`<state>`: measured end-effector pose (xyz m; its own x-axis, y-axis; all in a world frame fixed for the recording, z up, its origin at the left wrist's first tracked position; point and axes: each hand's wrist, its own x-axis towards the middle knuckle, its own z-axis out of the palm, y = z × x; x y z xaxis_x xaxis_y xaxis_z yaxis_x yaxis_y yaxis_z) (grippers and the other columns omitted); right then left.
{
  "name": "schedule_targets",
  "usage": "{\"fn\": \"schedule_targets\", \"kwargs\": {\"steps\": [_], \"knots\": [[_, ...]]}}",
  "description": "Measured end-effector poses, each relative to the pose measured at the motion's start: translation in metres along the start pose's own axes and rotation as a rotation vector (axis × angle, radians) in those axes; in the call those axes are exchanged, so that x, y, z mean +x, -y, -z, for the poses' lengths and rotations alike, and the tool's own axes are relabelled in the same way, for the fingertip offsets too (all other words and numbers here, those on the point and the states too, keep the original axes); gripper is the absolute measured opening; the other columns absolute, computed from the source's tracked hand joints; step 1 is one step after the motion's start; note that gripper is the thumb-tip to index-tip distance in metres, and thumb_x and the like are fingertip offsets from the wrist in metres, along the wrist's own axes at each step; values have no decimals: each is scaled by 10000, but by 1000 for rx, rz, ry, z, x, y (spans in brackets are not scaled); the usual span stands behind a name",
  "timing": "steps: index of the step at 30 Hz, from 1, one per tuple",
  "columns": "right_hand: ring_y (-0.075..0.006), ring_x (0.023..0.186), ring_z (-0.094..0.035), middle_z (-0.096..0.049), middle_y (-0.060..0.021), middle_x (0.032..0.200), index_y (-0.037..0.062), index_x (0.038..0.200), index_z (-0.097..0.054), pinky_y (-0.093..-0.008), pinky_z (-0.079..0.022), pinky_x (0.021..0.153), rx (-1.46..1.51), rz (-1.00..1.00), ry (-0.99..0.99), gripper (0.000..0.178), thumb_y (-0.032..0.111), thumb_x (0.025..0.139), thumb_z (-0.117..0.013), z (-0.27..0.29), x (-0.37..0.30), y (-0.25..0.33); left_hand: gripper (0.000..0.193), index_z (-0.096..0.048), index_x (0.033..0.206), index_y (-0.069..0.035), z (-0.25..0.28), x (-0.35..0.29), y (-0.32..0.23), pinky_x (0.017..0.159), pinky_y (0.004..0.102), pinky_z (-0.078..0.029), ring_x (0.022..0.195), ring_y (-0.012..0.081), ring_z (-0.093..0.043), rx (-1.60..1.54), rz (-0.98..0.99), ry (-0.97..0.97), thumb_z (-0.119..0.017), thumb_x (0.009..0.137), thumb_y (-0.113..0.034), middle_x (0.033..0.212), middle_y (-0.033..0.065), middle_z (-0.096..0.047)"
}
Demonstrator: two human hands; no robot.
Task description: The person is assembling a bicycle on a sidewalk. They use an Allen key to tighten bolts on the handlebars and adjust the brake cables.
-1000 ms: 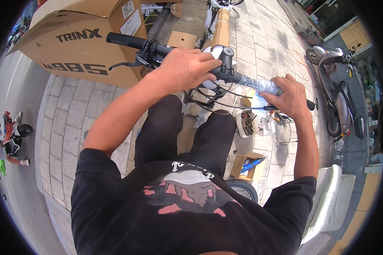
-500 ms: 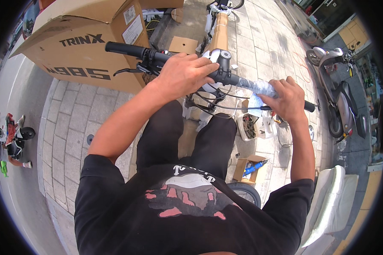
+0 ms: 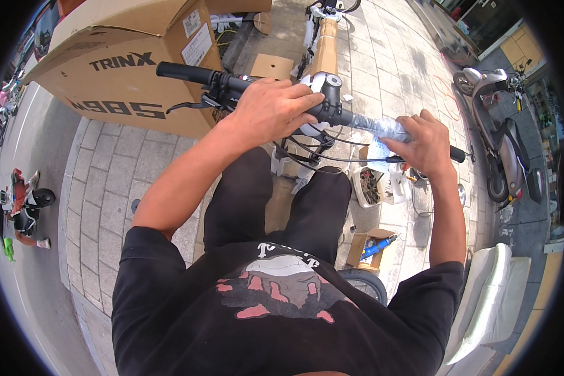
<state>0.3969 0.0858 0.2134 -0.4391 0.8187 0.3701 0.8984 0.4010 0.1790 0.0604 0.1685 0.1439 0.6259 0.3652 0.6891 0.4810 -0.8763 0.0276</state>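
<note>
A black bicycle handlebar [image 3: 247,83] runs across in front of me, joined to the frame by a stem [image 3: 333,99]. My left hand [image 3: 278,109] is closed over the bar left of the stem, fingertips reaching the stem clamp. On the other side, my right hand [image 3: 427,141] grips the bar at the outer end of a clear plastic wrap [image 3: 382,127]. The left grip [image 3: 185,71] and brake lever [image 3: 188,106] stick out past my left hand. Black cables [image 3: 313,152] loop below the bar. Brown cardboard [image 3: 323,53] covers the frame tube beyond the stem.
A large cardboard box [image 3: 116,81] stands at far left. Right of my knees are a white tool container [image 3: 368,188] and a small carton [image 3: 357,252] holding a blue tool [image 3: 377,246]. A wheel [image 3: 366,282] lies near my right side. A scooter [image 3: 501,135] is parked right; a rider [image 3: 22,203] is on the road.
My hands keep their places on the handlebar. The whole view has shifted slightly, and the rider on the road appears a little further right.
</note>
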Motion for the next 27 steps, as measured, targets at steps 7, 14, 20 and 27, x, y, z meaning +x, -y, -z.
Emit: {"fn": "schedule_targets", "kwargs": {"steps": [7, 14, 20, 27], "knots": [[-253, 740, -637, -704, -89, 710, 72, 892, -769, -405, -534, 664, 25, 1, 33, 399, 410, 718, -892, -1, 1, -5, 399, -734, 1167, -117, 2, 1, 1, 775, 385, -527, 899, 264, -705, -60, 44, 81, -815, 826, -308, 1019, 23, -727], [-255, 739, -638, -705, -86, 711, 74, 893, -776, -406, -535, 660, 36, -16, 31, 404, 420, 719, -890, 1, 2, 0, 394, -730, 1143, -122, -1, 0, -1, 775, 414, -537, 891, 272, -707, -42, 83, 54, -822, 823, -332, 981, 33, -721], [-251, 734, -642, -704, -86, 706, 78, 894, -779, -404, -539, 658, 25, -3, -2, 403, 422, 715, -892, -2, 0, -4, 434, -730, 1202, -134, 15, 18, -6, 747, 423, -549, 866, 301, -714, -82, 174, 245, -819, 838, -352, 1051, 45, -729], [-246, 735, -641, -700, -80, 698, 84, 910, -783, -403, -542, 651, 22, -9, 2, 410, 429, 717, -891, -2, -2, -3, 433, -745, 1192, -114, 6, 15, -15, 776, 397, -575, 925, 282, -732, -240, 189, 145, -842, 814, -299, 1197, 10, -730]]}}
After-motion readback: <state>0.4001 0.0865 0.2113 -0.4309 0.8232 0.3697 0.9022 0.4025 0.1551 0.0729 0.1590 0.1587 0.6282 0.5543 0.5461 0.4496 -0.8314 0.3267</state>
